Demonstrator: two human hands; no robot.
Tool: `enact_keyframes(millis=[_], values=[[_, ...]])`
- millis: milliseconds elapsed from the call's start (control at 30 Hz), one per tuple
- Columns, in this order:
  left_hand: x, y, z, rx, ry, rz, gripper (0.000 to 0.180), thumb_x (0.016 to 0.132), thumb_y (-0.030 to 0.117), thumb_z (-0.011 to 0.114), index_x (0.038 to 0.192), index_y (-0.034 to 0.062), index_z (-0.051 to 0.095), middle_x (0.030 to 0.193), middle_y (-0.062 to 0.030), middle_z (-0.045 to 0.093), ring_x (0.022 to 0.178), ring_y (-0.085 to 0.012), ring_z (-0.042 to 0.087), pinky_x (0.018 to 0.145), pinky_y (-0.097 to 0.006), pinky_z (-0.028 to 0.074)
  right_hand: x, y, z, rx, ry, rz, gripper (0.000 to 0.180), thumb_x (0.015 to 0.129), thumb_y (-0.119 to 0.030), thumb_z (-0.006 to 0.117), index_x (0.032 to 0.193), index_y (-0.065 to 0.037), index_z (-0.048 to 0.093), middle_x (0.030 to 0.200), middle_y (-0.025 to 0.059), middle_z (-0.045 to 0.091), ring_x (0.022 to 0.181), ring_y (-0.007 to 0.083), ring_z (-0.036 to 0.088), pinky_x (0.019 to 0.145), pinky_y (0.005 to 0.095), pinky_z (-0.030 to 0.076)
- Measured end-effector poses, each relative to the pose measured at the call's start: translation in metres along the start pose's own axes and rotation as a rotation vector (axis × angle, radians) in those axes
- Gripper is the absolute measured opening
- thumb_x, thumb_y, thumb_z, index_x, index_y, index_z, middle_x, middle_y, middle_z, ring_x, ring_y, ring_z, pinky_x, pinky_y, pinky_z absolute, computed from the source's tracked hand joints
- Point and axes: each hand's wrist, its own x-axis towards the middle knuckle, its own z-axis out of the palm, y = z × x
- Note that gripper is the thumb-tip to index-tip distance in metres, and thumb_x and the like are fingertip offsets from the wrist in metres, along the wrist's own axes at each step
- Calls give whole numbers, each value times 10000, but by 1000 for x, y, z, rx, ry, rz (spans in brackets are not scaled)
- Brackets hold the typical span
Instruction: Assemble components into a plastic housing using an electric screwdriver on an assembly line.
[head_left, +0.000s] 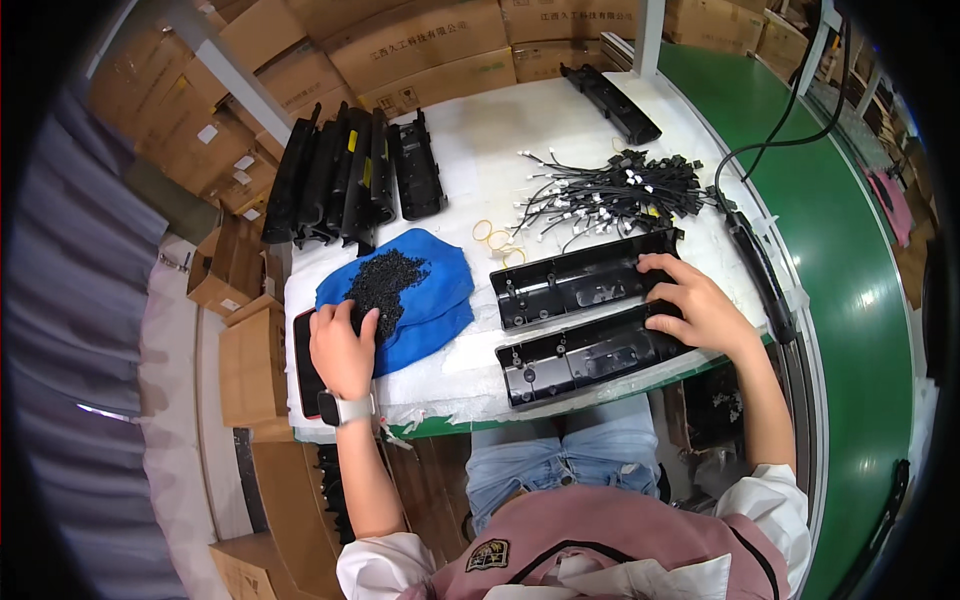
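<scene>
My left hand (342, 352), with a watch on its wrist, reaches the near edge of a pile of small black parts, perhaps screws (385, 283). Its thumb stands apart from the curled fingers, and I see nothing held between them. The pile lies on a blue cloth (446, 290). Two long black plastic housings lie side by side, hollow side up: a farther one (570, 283) and a nearer one (585, 357). At their right ends my right hand (703, 308) grips them, fingers on the farther one and thumb on the nearer one.
A black phone (307, 365) lies beside the cloth. Behind are several standing black housings (340, 175), a heap of black cables with white connectors (620, 190), yellow rubber bands (492, 237) and another housing (618, 105). A corded black tool (757, 265) hangs along the table's right edge.
</scene>
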Motion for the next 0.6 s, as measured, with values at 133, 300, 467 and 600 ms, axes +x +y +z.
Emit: enact_keyframes(millis=[133, 300, 467, 600], values=[[14, -4, 9, -102, -180, -122, 189, 720, 176, 725, 767, 32, 611, 754, -107, 581, 722, -302, 577, 628, -390, 460, 1, -3, 8, 16, 132, -32, 254, 653, -121, 733, 845, -12, 608, 955, 102, 538, 956, 299, 537, 861, 378, 432], [16, 2, 14, -88, -173, -127, 139, 759, 127, 678, 738, 39, 573, 725, -109, 575, 678, -311, 579, 593, -400, 450, 0, -12, 7, 36, 126, -36, 392, 638, -95, 738, 990, -58, 569, 907, 86, 555, 947, 286, 532, 878, 376, 397], [19, 1, 15, -208, -104, -151, 192, 779, 128, 681, 707, 7, 550, 677, -117, 567, 571, -277, 557, 544, -364, 434, -5, -5, 0, 179, 261, 42, 486, 669, -68, 713, 1124, -63, 543, 944, 90, 573, 956, 255, 553, 891, 358, 410], [21, 1, 14, -243, -59, -170, 211, 773, 127, 696, 693, -9, 557, 630, -123, 563, 520, -252, 541, 522, -344, 428, -15, 24, -25, -153, 683, 283, 397, 716, -85, 685, 1089, -43, 556, 926, 119, 598, 863, 266, 606, 766, 333, 483]])
